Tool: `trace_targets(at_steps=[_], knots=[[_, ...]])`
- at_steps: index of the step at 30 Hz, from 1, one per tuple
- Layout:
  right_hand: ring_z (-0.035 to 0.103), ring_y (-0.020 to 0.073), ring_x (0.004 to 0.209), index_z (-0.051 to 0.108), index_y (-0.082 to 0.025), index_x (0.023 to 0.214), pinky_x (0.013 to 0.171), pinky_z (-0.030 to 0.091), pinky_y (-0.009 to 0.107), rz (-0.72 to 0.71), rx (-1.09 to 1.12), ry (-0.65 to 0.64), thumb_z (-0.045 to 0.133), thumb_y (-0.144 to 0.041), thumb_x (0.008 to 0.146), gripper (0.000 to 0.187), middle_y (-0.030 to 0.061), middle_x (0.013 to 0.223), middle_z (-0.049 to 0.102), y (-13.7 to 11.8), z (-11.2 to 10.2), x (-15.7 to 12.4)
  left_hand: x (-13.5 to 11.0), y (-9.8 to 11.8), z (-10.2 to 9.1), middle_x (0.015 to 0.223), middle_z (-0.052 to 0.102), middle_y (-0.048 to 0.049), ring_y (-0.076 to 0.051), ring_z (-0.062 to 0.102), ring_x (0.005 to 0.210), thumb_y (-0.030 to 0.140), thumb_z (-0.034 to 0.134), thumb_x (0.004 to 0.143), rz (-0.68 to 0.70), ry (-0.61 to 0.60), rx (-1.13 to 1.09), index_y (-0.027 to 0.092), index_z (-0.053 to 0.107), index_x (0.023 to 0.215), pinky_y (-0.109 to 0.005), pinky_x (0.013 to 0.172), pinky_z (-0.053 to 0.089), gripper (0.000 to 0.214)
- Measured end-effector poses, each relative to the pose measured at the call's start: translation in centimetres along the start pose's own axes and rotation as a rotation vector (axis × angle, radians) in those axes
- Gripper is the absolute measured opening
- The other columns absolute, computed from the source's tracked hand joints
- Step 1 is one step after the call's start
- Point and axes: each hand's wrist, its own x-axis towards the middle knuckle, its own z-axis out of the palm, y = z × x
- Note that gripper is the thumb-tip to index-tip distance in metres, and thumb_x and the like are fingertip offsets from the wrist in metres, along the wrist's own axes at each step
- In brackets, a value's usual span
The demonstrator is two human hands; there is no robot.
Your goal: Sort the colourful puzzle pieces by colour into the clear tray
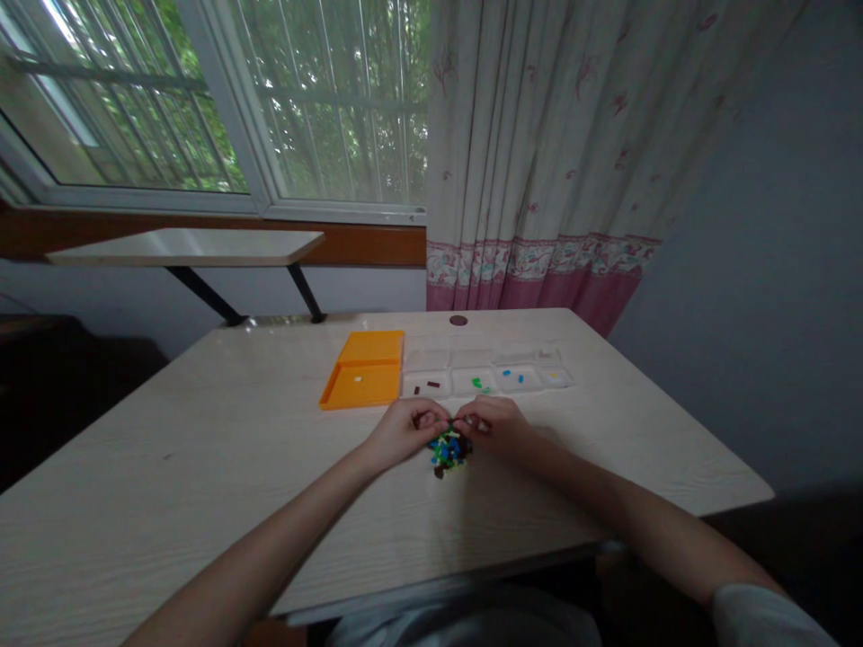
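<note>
A small heap of toy building bricks [449,449] in blue, green, brown, white and yellow lies on the table just below my hands. My left hand [403,429] is closed in a pinch at the heap's far left edge. From the other side my right hand [497,426] pinches too, its fingertips almost meeting those of the left above the bricks. What sits between the fingertips is too small and dark to make out. Beyond the hands stands a clear plastic sorting tray [450,370], its front compartments holding a few brown, green, blue and yellow bricks.
Left of the tray, an open orange case [370,349] holds one small white piece [358,379]. A raised shelf [195,244] on black legs stands at the table's back left. The pale wooden table [222,467] reaches toward a window and a curtain [539,162].
</note>
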Motion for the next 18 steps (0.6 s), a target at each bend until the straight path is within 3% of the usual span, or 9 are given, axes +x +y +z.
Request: trace_targets(at_steps=[5,10,18], knots=[[0.053,0.0091,0.056,0.063,-0.019,0.077,0.056,0.038,0.020,0.028,-0.020,0.025,0.053,-0.034,0.080,0.018,-0.0002,0.064,0.061,0.1,0.1,0.0,0.0,0.1,0.6,0.057,0.044,0.0033,-0.007,0.038,0.053,0.030,0.057,0.075,0.036,0.098,0.073,0.012,0.064,0.080,-0.018,0.048,0.029,0.020],[0.055,0.0094,0.059,0.063,-0.020,0.091,0.058,0.039,0.019,0.029,-0.021,-0.026,0.055,-0.037,0.079,0.023,0.0011,0.070,0.064,0.2,-0.1,0.1,-0.1,0.6,0.4,0.055,0.045,0.0033,-0.007,0.039,0.051,0.030,0.054,0.076,0.070,0.194,0.139,0.013,0.064,0.079,-0.017,0.047,0.030,0.020],[0.058,0.0112,0.071,0.063,-0.020,0.094,0.066,0.042,0.021,0.076,-0.036,-0.255,0.050,-0.029,0.083,0.020,0.0025,0.084,0.065,2.3,-1.1,0.3,-0.2,0.4,-2.1,0.069,0.063,-0.0030,-0.010,0.052,0.059,0.032,0.057,0.077,0.180,0.557,0.127,0.015,0.066,0.080,-0.019,0.055,0.041,0.020]])
